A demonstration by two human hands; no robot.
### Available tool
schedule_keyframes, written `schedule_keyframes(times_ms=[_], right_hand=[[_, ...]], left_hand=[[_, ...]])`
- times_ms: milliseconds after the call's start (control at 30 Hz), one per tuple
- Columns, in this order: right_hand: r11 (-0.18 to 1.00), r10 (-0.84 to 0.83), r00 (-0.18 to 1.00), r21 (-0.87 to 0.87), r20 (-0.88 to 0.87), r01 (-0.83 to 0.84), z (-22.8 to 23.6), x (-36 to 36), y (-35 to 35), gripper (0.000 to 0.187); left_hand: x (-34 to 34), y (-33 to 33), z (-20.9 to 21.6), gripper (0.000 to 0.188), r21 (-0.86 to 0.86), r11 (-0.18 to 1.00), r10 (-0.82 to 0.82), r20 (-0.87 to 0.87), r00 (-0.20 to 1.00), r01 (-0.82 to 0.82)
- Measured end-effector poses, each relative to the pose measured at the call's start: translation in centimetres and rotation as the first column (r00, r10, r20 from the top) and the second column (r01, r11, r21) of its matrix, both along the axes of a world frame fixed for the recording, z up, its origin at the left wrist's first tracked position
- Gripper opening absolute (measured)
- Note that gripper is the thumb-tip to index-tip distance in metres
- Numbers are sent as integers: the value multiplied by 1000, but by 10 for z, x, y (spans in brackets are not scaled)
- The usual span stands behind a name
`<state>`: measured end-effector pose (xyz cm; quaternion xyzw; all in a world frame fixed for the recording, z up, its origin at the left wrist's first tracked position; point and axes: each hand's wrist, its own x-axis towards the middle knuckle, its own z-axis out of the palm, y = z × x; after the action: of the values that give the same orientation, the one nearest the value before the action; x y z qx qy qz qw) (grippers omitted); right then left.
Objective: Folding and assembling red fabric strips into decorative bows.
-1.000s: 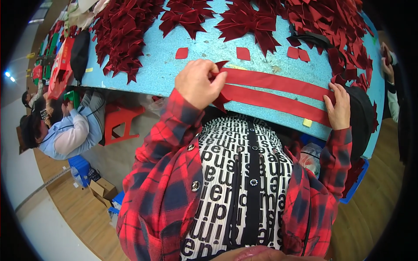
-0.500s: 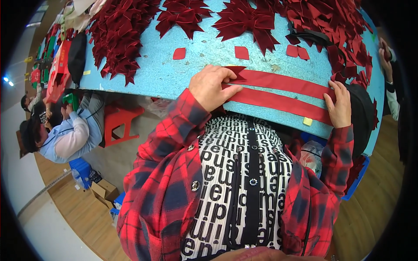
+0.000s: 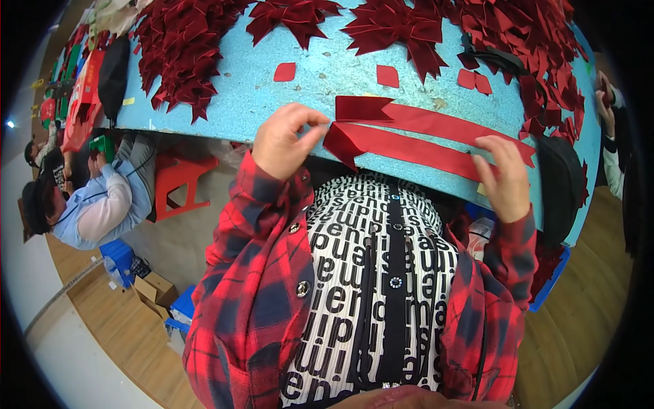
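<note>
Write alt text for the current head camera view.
A person's left hand and right hand are near opposite ends of two red ribbon strips lying on a light-blue table. Beyond the strips are small red squares and heaps of dark red bows.

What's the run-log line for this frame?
two red ribbons: on blue table, left ends folded | left hand: beside folded ends | right hand: open, at lower ribbon

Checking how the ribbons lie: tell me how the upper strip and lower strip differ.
The lower strip lies nearer the edge of the table than the upper strip. The upper strip's dark left tip points right; the lower strip's slants toward that edge. The upper strip's right end shows; the right hand hides the lower strip's. Both are red.
</note>
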<state>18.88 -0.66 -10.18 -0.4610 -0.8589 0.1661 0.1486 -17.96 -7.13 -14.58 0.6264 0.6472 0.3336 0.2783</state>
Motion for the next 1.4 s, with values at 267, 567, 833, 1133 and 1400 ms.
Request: schedule_keyframes(times_ms=[267,567,833,1133,1400], right_hand=[[969,183,945,-113,-270,-220,-39,-98,-22,22],[987,156,973,-18,-172,-161,-59,-141,-27,21],[871,-139,895,-483,-423,-93,-58,-128,-34,14],[747,-425,784,-664,-452,22,-69,-112,-37,11],[906,-281,898,-403,-339,131,-71,-116,-38,17]], left_hand=[[13,7,-4,32,26,932,-339,-287,896,361],[30,15,-8,29,80,920,-351,-270,896,385],[20,15,-2,21,85,895,-405,-251,879,437],[28,14,-15,17,156,929,-278,-307,910,336],[35,11,-18,17,149,943,-233,-347,908,299]])
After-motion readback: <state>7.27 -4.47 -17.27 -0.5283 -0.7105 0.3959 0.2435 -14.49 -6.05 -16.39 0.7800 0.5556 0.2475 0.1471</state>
